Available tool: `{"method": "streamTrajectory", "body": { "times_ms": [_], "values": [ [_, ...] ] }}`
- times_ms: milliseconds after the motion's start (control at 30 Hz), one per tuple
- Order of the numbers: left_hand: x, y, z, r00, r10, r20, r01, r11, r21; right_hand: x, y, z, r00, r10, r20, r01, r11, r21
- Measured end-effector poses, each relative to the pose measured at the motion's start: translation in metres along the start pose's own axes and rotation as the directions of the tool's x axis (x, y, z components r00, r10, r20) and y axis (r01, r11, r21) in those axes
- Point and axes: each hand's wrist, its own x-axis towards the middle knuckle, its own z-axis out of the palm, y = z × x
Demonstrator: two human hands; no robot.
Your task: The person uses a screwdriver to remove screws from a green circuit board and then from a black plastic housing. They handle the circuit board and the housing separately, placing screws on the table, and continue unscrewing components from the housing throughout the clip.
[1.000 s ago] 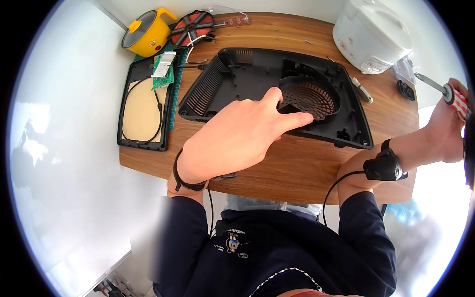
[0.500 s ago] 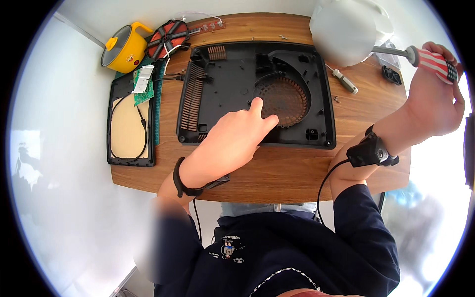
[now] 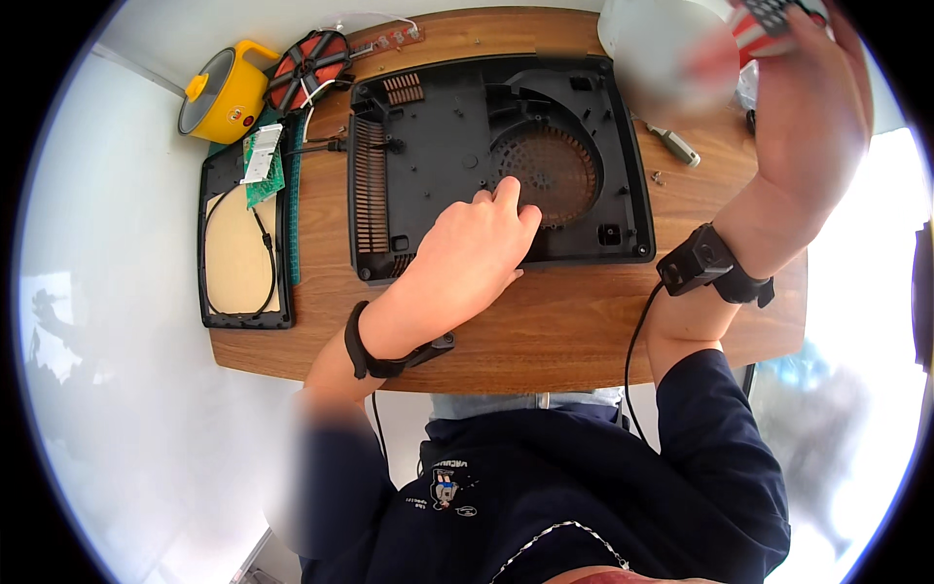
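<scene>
A black plastic housing [image 3: 443, 146], open side up, lies on the wooden table; it has slotted vents and a round grille [image 3: 559, 180]. My left hand [image 3: 472, 243] rests over its front edge, back up, index finger and thumb extended apart beside the grille. The undersides of its fingers are hidden. High at the far right, my right hand [image 3: 817, 107] is closed around the handle of a screwdriver [image 3: 764, 27] with a red, white and dark star-and-stripe pattern. Motion blurs this hand, and the tool's shaft cannot be made out.
On the left lie a black frame [image 3: 289, 263] with a cable and a green circuit board [image 3: 270, 185]. Behind stand a yellow pot [image 3: 233, 97] and a red-black coil [image 3: 309, 73]. A second screwdriver [image 3: 676, 146], small screws [image 3: 659, 179] and a white rounded vessel [image 3: 632, 39] are at the right.
My right hand has swung up and leftward with the screwdriver, now in front of the white vessel. My left hand stays on the housing, its index finger and thumb closer together. The view has shifted slightly.
</scene>
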Motion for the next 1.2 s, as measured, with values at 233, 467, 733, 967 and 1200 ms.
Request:
{"method": "streamTrajectory", "body": {
  "times_ms": [233,467,733,967,1200],
  "values": [
    [0.002,-0.003,0.005,1.000,-0.005,-0.011,0.005,1.000,-0.026,0.003,0.025,-0.007,0.917,0.301,0.263,-0.306,0.952,-0.026],
    [0.007,0.003,0.009,0.999,-0.046,0.009,0.046,0.998,0.037,0.013,0.076,-0.030,0.939,0.323,0.116,-0.256,0.885,-0.389],
    [0.005,0.006,0.011,0.999,-0.034,-0.008,0.034,0.998,0.043,0.009,0.105,-0.029,0.909,0.347,0.232,-0.263,0.907,-0.328],
    [0.007,0.006,0.003,1.000,0.003,-0.019,-0.003,1.000,0.024,0.012,0.121,-0.035,0.915,0.352,0.195,-0.283,0.908,-0.310],
    [0.008,0.006,0.004,0.998,-0.039,0.039,0.037,0.998,0.041,0.007,0.104,-0.019,0.950,0.296,0.103,-0.205,0.834,-0.512]
  ]
}}
